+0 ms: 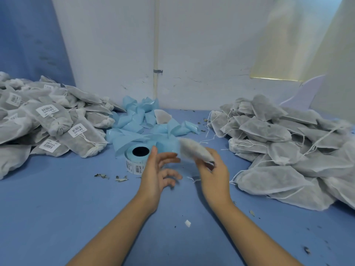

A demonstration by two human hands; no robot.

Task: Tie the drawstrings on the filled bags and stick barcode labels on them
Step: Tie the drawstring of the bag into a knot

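**Q:** Hands?

**Me:** My right hand has one filled bag, fingers curled round its lower end. The bag is held off the table, to the right of the label roll. It's motion-blurred, so I can't tell whether the neck is tied or whether it carries a label.

**Q:** Left?

**Me:** My left hand is slack and holds nothing, fingers spread and loosely bent. It's on the roll's right side, with the thumb tip overlapping the roll's edge in view. Can't tell if they touch.

**Q:** Roll state?

**Me:** It lies flat with the core hole up. Barcode labels show on the outer wrap, facing me.

**Q:** Stock?

**Me:** The labelled pile is left of the roll, near it; the necks I can see are bunched shut, with white barcode stickers on several bags. The unlabelled pile is well to the right of the roll, with loose strings trailing out of it.

**Q:** Clutter?

**Me:** Blue backing strips are heaped behind the roll, running from right up against it back toward the wall. Leaf crumbs lie to the roll's left and nearer me. A white scrap lies nearer me than the roll, between my forearms. A thin white string shows under my right hand; I can't tell whether it belongs to the held bag.
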